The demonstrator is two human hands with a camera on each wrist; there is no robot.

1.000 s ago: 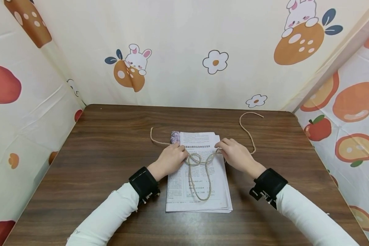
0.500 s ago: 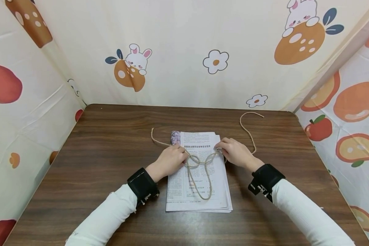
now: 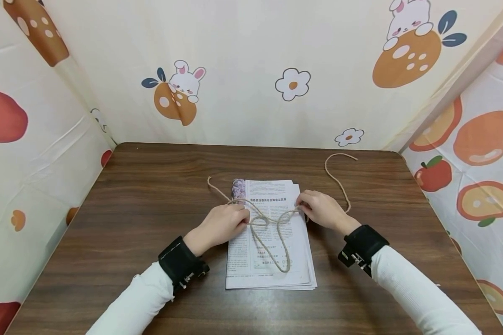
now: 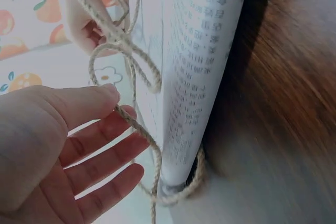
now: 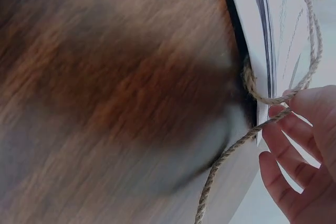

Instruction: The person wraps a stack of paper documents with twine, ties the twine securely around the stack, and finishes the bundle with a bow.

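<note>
A folded stack of newspapers [image 3: 243, 274] lies on the table, with twine [image 3: 284, 246] passed around it and crossing on top. A small loop and a long hanging loop of the twine rest on the printed page. My left hand [image 3: 218, 224] pinches the twine at the stack's left edge; in the left wrist view the thumb and index finger meet on the strand [image 4: 155, 150], other fingers spread. At the right edge my right hand [image 3: 322, 210] pinches twine too, its thumb and index fingertips on a bend of the strand [image 5: 223, 156] in the right wrist view.
The brown wooden table [image 3: 159, 186] extends around the stack. One loose twine end [image 3: 339, 181] curls toward the back right, another shorter end [image 3: 215, 188] points to the back left. Printed curtains [image 3: 243, 102] stand behind and at both sides.
My left hand has shifted left and a little nearer, uncovering twine at the stack's upper left. The small loop has flattened and the long loop's left strand slants more. My right hand barely moves.
</note>
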